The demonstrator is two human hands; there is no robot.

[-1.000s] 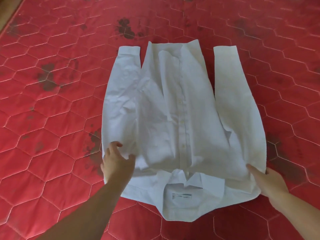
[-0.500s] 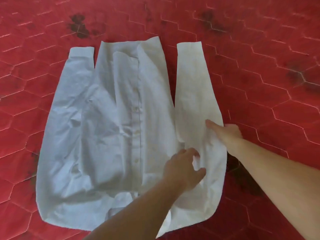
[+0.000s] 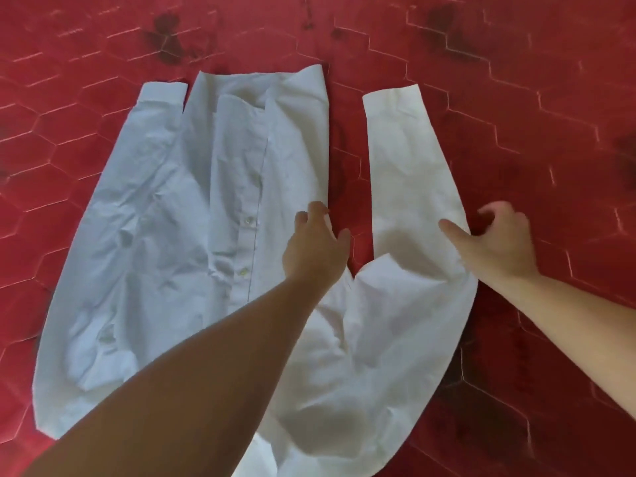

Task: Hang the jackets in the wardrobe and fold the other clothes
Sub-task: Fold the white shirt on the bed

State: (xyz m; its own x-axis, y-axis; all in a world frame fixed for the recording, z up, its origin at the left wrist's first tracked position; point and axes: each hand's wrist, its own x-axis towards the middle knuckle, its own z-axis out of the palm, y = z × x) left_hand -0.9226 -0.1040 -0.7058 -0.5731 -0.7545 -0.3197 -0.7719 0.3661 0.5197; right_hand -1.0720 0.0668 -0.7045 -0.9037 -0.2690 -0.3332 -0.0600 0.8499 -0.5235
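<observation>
Your left hand [image 3: 315, 251] rests mid-frame on the white button-front cotton shirt [image 3: 192, 215], fingers loosely spread at the body's right edge, gripping nothing. Your right hand [image 3: 499, 242], at right, curls its fingers under the right sleeve's [image 3: 402, 166] outer edge, thumb on top. Beyond spreads the red quilted mattress [image 3: 516, 80].

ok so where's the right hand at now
In the head view the right hand sits right of centre, at the outer edge of the white shirt's right-side sleeve, thumb on the fabric, on the red quilted mattress.
</observation>
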